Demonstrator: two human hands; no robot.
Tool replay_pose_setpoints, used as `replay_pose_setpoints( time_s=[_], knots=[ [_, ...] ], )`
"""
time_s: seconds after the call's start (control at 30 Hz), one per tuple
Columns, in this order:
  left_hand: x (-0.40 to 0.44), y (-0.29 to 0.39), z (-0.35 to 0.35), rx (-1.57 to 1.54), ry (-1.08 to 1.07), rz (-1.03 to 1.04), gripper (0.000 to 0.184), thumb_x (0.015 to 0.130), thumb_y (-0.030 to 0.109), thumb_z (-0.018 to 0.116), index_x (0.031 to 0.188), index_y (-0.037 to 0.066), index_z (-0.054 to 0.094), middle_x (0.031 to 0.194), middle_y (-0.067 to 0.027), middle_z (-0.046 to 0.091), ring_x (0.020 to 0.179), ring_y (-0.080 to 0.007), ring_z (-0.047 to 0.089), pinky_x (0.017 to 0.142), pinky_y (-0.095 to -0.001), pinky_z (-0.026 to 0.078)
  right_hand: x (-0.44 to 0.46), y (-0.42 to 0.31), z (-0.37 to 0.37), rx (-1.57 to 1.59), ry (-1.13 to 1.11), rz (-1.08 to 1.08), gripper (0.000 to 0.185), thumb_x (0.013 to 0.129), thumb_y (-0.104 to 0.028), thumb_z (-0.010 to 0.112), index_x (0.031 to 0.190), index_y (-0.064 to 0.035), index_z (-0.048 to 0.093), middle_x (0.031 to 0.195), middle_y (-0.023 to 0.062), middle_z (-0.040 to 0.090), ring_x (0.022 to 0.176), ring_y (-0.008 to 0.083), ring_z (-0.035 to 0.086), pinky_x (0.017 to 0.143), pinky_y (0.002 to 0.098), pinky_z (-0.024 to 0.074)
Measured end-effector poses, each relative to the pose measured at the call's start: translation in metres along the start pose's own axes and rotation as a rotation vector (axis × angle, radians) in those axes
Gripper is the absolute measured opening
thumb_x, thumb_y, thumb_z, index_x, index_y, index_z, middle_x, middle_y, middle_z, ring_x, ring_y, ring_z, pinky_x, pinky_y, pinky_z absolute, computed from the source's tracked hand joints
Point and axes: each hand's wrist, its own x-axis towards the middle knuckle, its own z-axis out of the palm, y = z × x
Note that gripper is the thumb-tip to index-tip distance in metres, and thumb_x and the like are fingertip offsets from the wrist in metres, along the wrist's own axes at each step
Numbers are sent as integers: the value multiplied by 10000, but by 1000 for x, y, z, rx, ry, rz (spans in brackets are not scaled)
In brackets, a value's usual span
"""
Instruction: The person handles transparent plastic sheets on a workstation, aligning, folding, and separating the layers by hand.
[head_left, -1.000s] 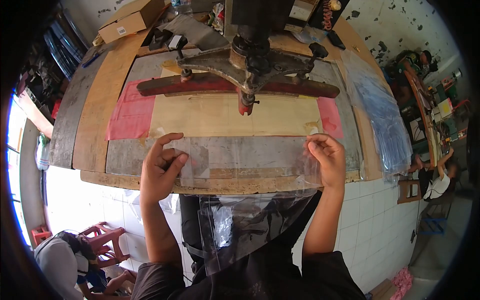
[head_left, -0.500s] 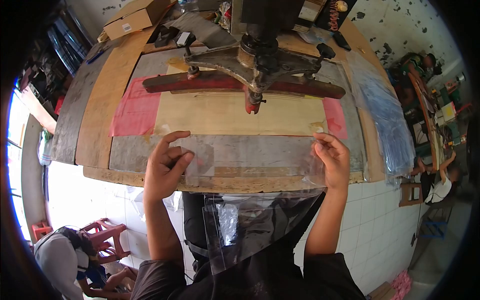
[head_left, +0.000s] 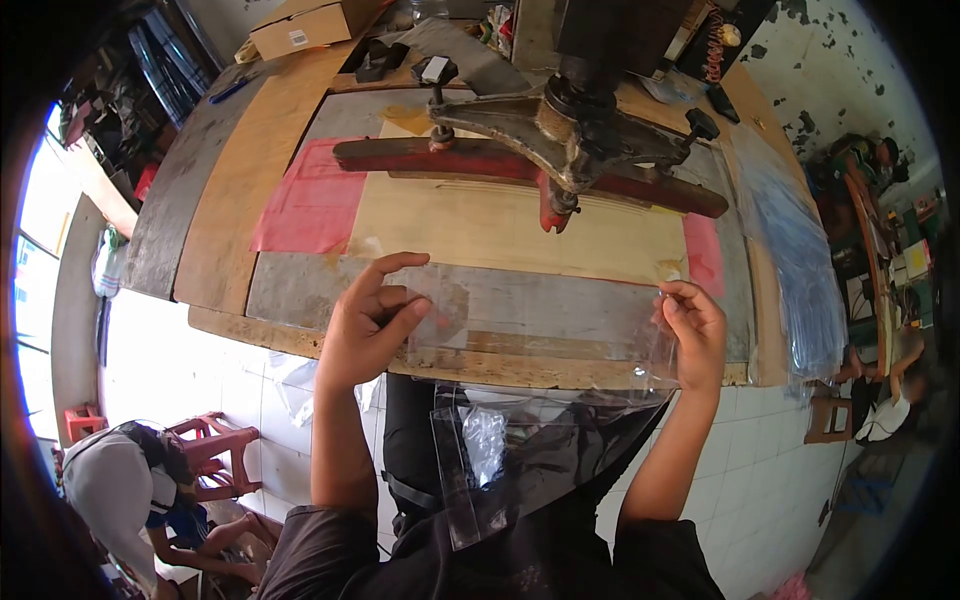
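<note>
Clear plastic sheeting (head_left: pixel 520 435) spans the gap between our hands at the desk's (head_left: pixel 225 215) front edge, hanging down before our dark clothes. We pinch its right side in the closed fingers (head_left: pixel 689 290) of our right hand (head_left: pixel 697 328); our left hand's (head_left: pixel 365 325) thumb and forefinger stand apart, and we cannot tell whether its other fingers grip the sheeting.
</note>
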Motion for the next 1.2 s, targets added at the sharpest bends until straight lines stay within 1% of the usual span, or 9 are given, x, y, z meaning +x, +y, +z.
replay_pose_setpoints(
  time_s=[0.27, 0.33, 0.5, 0.6, 0.67, 0.8, 0.87, 0.97, 1.2],
  knots=[
    [0, 4, -1, 76, -28, -22, 442, 1016, 2, 643, 1433, -29, 497, 927, -69, 787, 867, -47, 648, 800, -212, 485, -1, -5, 4, -2, -18, -9, 235, 980, -86, 730, 1187, 25, 723, 999, 62, 714, 858, 129, 648, 798, 266, 541],
    [0, 5, -1, 71, -28, -21, 437, 1015, -1, 642, 1428, -29, 501, 931, -71, 788, 870, -50, 650, 805, -214, 487, -1, -5, 4, -44, -3, -1, 236, 978, -95, 736, 1182, 23, 731, 994, 62, 717, 851, 126, 646, 793, 257, 532],
    [0, 4, -2, 83, -35, -28, 425, 1016, -10, 634, 1421, -30, 507, 934, -77, 789, 880, -56, 657, 810, -216, 491, 0, 0, -2, -37, -24, -5, 237, 972, -94, 742, 1178, 22, 736, 982, 65, 717, 842, 121, 642, 784, 248, 521],
    [0, 2, 0, 26, -17, -24, 419, 1016, -19, 628, 1418, -30, 508, 937, -81, 790, 879, -57, 657, 807, -215, 491, -2, -1, -1, -15, -16, -5, 238, 964, -81, 744, 1177, 26, 732, 979, 66, 715, 847, 121, 641, 782, 246, 517],
    [0, 3, 0, 85, -11, -21, 419, 1014, -26, 626, 1416, -31, 508, 937, -81, 789, 881, -60, 660, 808, -217, 493, -2, -1, -1, -4, -7, -5, 240, 960, -72, 743, 1177, 29, 729, 977, 67, 714, 852, 121, 640, 782, 245, 516],
    [0, 4, 0, 74, -17, -49, 420, 1010, -31, 629, 1412, -33, 509, 936, -76, 787, 872, -58, 657, 799, -219, 491, -2, -1, -3, 27, -20, -8, 245, 950, -42, 731, 1181, 37, 715, 986, 69, 710, 874, 123, 640, 790, 246, 515],
    [0, 1, 0, 57, -7, -11, 415, 1011, -30, 629, 1409, -33, 511, 929, -66, 784, 852, -50, 648, 773, -209, 478, -2, -1, -4, 28, -24, -1, 246, 948, -35, 726, 1183, 38, 711, 990, 69, 708, 879, 123, 640, 794, 248, 515],
    [0, 2, 0, 64, -9, -19, 412, 1013, -27, 629, 1407, -32, 511, 930, -61, 782, 838, -36, 637, 741, -199, 460, -1, 1, -6, 25, -52, -11, 239, 949, -34, 722, 1179, 32, 712, 1002, 63, 705, 876, 122, 638, 801, 251, 515],
    [-1, 0, 1, 3, 5, -1, 412, 1011, -23, 636, 1405, -30, 515, 929, -54, 779, 789, -26, 614, 696, -191, 436, -2, -4, -4, 15, -97, -13, 257, 958, -42, 724, 1202, 37, 713, 976, 34, 680, 862, 102, 618, 767, 232, 477]
  ],
)
